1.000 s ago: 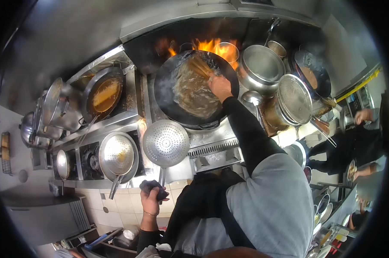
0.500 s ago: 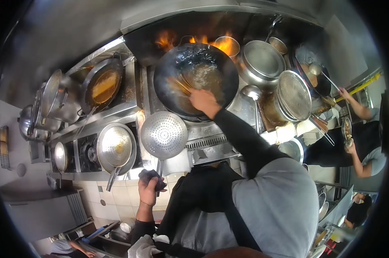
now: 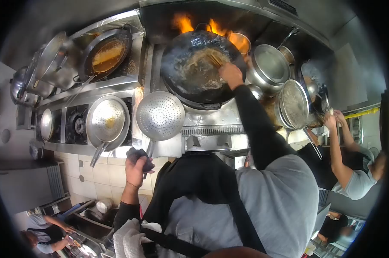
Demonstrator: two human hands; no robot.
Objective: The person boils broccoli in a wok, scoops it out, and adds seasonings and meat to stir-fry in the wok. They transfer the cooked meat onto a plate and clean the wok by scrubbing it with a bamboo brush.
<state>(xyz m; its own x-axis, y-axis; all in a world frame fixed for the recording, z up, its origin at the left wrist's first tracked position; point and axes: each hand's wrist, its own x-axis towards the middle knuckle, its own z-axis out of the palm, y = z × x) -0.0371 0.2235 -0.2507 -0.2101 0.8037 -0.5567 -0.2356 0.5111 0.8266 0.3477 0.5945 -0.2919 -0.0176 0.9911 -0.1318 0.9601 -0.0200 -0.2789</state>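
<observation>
My right hand (image 3: 231, 75) is closed around a bamboo wok brush (image 3: 214, 58), its bristles on the right inner side of a large black wok (image 3: 177, 81). Cloudy water lies in the wok. My left hand (image 3: 135, 170) grips a dark folded cloth (image 3: 139, 159) against the handle of a perforated strainer (image 3: 160, 115). The bowl of that strainer hangs over the stove's front edge, to the left of the wok. Whether my fingers wrap the handle itself is hidden by the cloth.
Flames (image 3: 183, 22) rise behind the wok. Left are a pan of brown oil (image 3: 106, 58) and another strainer (image 3: 107, 119) on a pan. Right stand a steel pot (image 3: 270, 64) and mesh sieves (image 3: 294, 103). A co-worker (image 3: 353, 172) handles a pan at right; another person (image 3: 44, 234) is lower left.
My right hand has swept the brush from the wok's left side to its right. My left hand still holds the cloth and strainer. The co-worker at right now has both hands at the far-right pan.
</observation>
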